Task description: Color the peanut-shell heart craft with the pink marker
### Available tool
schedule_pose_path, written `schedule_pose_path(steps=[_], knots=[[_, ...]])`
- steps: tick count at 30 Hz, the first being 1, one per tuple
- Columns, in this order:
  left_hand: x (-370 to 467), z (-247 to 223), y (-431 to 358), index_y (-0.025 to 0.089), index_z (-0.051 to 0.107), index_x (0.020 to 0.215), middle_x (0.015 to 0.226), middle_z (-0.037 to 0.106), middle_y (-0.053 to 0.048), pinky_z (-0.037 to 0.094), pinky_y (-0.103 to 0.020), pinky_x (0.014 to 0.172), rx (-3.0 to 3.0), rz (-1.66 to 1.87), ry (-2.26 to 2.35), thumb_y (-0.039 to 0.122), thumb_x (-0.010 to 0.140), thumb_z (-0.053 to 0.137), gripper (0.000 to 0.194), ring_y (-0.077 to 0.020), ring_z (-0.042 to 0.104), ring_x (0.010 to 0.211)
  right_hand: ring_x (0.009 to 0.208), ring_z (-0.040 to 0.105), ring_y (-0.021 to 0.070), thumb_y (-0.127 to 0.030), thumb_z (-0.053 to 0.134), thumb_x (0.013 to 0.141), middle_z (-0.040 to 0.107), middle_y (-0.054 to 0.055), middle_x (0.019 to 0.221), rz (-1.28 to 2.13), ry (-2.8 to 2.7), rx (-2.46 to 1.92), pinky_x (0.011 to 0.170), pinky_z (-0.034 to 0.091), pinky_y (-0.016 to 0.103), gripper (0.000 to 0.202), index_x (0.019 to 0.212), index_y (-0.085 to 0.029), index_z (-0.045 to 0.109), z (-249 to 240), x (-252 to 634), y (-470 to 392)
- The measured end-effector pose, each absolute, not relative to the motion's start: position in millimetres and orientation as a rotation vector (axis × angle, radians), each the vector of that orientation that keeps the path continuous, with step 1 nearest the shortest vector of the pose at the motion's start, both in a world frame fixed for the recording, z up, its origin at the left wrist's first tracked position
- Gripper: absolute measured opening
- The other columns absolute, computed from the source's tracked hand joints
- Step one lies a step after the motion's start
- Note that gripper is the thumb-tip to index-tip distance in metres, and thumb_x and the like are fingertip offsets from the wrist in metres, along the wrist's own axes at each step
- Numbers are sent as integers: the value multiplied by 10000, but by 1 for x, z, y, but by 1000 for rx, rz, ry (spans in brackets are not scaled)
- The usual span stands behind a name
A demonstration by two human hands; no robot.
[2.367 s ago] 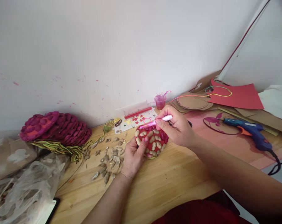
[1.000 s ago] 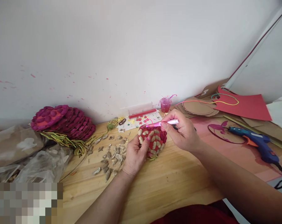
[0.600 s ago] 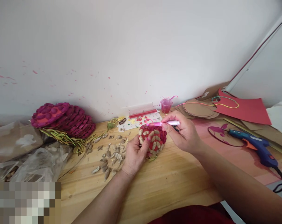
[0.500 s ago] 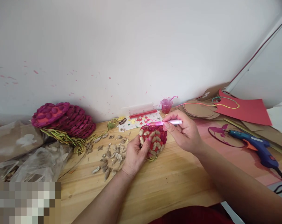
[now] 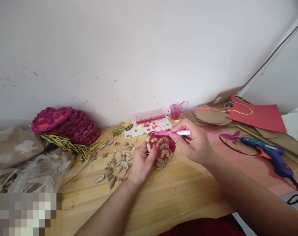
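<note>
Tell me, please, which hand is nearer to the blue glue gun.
Right. The right hand, holding the brush, is left of the blue glue gun; the left hand, holding the peanut-covered disc, is farther left.

Over the wooden tabletop (image 5: 188,186), the left hand (image 5: 142,163), right hand (image 5: 193,141) and both forearms (image 5: 249,188) are bare; a small pinkish-red spot (image 5: 157,147) marks the left thumb. Below the tabletop's near edge shows a dark red garment (image 5: 203,228), rounded in outline, nearly black cloth (image 5: 232,222) beside it

Pale wall (image 5: 139,59), pink-splattered toward left; light wooden tabletop (image 5: 183,193) below.
</note>
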State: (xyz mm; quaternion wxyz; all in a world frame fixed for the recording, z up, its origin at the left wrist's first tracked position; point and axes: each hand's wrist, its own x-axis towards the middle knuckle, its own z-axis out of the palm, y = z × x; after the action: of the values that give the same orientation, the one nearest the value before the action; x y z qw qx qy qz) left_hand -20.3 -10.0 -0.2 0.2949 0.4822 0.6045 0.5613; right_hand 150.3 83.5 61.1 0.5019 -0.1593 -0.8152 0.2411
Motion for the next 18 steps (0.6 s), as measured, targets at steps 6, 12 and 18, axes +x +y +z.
schedule_pose_path(steps=[6,12,18], knots=[[-19,-1,-10,171,721,927,813,746,-22,523,-264,683,1257,1492,1580,522,904,679,355,-177,645,720,683,596,147,-228,640,960,685,24,855,584,-2002,-381,631,463,305,23,971,-229,620,63,149,80],[-21,-1,-9,157,746,977,870,766,-47,525,-271,724,1282,1504,1601,526,911,670,382,-190,657,777,694,597,148,-198,636,950,667,17,826,592,-1976,-409,641,468,308,51,929,-227,600,63,151,82],[-20,-3,-10,163,739,963,845,755,-36,516,-263,694,1306,1482,1595,508,924,661,355,-180,644,743,661,576,142,-211,635,949,683,26,856,570,-2019,-392,611,455,307,27,968,-225,623,65,149,78]])
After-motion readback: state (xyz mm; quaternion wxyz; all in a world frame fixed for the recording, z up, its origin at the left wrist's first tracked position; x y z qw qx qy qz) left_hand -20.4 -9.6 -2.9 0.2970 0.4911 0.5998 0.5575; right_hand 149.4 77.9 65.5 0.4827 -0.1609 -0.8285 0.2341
